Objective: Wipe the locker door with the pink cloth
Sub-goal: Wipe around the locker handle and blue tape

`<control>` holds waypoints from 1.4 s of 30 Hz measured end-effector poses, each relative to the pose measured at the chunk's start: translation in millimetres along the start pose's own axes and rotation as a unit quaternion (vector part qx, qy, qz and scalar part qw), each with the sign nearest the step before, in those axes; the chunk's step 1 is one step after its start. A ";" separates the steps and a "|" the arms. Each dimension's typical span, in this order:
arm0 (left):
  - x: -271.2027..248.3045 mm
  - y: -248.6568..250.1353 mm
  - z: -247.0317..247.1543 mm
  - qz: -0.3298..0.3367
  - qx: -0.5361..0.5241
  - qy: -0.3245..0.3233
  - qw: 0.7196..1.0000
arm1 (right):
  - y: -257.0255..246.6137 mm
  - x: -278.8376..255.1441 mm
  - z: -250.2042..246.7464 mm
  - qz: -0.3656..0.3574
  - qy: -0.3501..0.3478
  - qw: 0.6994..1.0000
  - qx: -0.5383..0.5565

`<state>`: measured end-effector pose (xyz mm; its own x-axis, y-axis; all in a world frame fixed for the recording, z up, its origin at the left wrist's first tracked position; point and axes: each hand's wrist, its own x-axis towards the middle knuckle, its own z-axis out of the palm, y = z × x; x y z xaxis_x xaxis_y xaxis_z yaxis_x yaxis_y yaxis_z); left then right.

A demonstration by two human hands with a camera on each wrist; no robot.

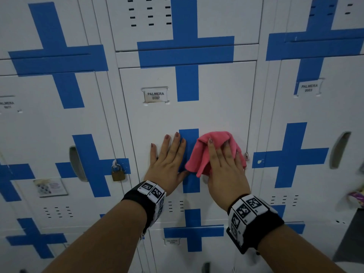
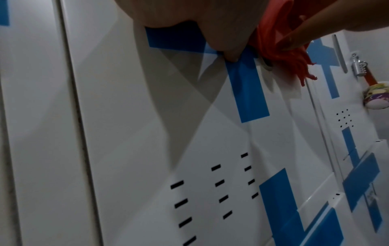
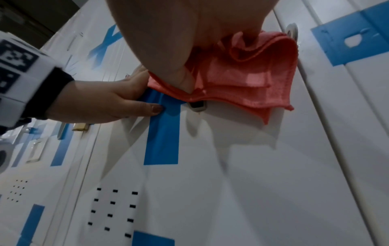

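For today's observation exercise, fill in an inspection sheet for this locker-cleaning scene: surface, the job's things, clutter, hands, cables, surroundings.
Surface: white locker door with blue cross stripes, label reading PALMERA 0007, vent slots below.
Job's things: pink cloth, bunched and folded, pressed against the door next to its right edge, partly covering the blue stripe.
Clutter: brass padlock on the locker to the left; a colourful object hangs from a lock on a locker to the right.
Hands: left hand flat on the door, fingers straight; right hand spread over the cloth, pressing it to the door.
Cables: nothing seen.
Surroundings: neighbouring white lockers with blue crosses and recessed handles.
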<state>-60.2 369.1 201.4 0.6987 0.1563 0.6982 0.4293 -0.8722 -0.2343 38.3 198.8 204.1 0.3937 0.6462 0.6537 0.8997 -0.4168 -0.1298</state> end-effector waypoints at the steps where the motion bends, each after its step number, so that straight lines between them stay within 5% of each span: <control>1: -0.2 -0.2 0.2 0.001 0.002 0.002 1.000 | 0.4 -2.5 1.1 0.001 -0.005 1.000 0.003; 27: -0.5 0.4 -1.2 0.004 0.017 0.002 1.000 | 14.0 -75.9 70.3 -0.001 -0.124 0.992 0.022; 36: -1.3 0.4 -0.4 0.004 0.006 0.009 1.000 | -10.3 -69.8 77.1 -0.011 -0.073 0.997 0.025; 42: -1.3 0.0 0.3 0.003 0.011 0.000 1.000 | 9.9 -74.2 66.8 -0.161 -0.155 0.972 -0.072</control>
<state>-60.9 369.0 200.3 0.7009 0.1514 0.6970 0.4379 -0.8627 -0.2530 30.5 189.4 104.5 0.1544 0.9106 0.3835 0.9588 -0.2317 0.1644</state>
